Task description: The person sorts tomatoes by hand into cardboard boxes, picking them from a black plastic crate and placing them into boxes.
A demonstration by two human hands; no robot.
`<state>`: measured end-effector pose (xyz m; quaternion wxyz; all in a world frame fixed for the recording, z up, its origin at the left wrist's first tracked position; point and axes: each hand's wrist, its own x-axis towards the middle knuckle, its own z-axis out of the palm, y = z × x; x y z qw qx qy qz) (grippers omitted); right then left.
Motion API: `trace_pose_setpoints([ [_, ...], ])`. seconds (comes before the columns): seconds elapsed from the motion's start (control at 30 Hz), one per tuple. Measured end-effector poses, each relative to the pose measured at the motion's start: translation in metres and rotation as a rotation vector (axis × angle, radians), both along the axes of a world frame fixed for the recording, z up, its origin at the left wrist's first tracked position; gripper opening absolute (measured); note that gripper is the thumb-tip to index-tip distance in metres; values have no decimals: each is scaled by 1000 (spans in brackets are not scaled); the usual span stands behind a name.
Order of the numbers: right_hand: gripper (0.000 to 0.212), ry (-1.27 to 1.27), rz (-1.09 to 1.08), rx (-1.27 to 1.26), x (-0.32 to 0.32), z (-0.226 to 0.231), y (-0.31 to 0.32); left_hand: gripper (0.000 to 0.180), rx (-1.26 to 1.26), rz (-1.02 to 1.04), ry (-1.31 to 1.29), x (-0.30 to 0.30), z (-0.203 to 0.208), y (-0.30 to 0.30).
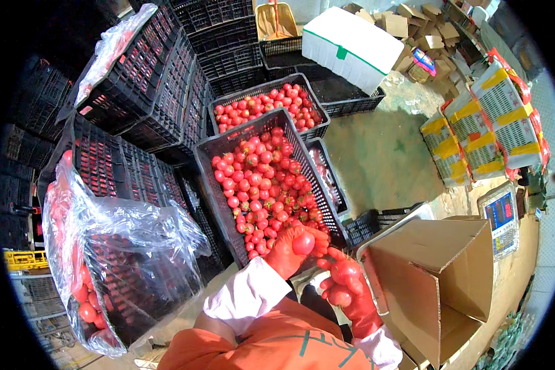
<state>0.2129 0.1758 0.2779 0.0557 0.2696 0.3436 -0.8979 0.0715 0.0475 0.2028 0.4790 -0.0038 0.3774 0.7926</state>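
Both my hands wear red rubber gloves. My left hand [293, 246] is closed around a red tomato [303, 242] at the near edge of a black plastic crate [206, 185] full of red tomatoes. My right hand [346, 290] holds two more tomatoes [345, 271], just left of an open cardboard box [438, 277]. White sleeve cuffs and an orange garment show at the bottom edge.
A second tomato crate [308, 83] stands behind the first. Stacked black crates [142, 80], some wrapped in clear plastic [123, 246], fill the left side. A white foam box [351, 46], a weighing scale [502, 219] and yellow-taped packed cartons [493, 117] lie to the right on concrete floor.
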Motion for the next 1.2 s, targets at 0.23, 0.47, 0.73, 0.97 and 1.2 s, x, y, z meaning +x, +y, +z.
trace_pose_setpoints([
  [0.23, 86, 145, 21, -74, -3, 25, -7, 39, -60, -47, -63, 15, 76, 1],
  [0.47, 60, -8, -62, 227, -9, 100, 3, 17, -72, 170, 301, 21, 88, 22],
  [0.73, 57, -261, -738, 1011, 109, 159, 106, 48, -586, 324, 276, -51, 7, -60],
  [0.97, 51, -685, -452, 1288, 146, 116, 131, 23, -944, 462, 397, -34, -96, -132],
  [1.2, 33, -314, -555, 1703, 91, 163, 61, 24, -1190, -126, 254, -37, -149, -152],
])
